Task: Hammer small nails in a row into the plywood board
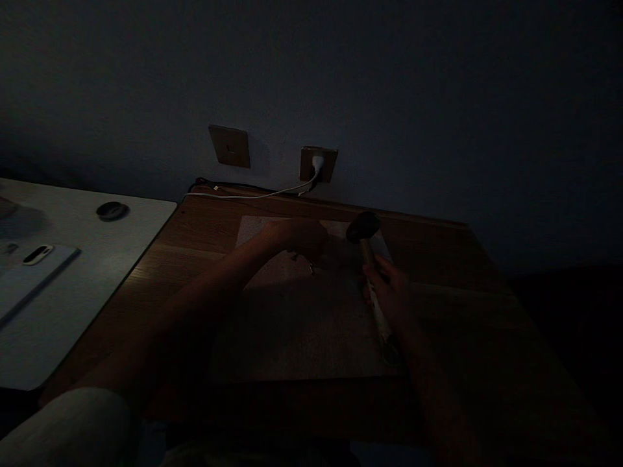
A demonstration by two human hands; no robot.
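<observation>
The scene is very dark. A pale flat board [302, 324] lies on a brown wooden table [195, 240]. My right hand [389, 292] is closed round the light handle of a hammer [364, 228], whose dark head points up and away over the board. My left hand [304, 239] rests on the far part of the board with fingers curled, pinching a small nail [311, 266] that stands just below the fingertips. Another small piece lies close beside it, too dim to name.
A white table [73, 272] adjoins on the left, with a dark round object [111, 210], a small oval item [37, 254] and a flat pad on it. On the wall are a switch plate [230, 146] and a socket [318, 163] with a white plug and cable.
</observation>
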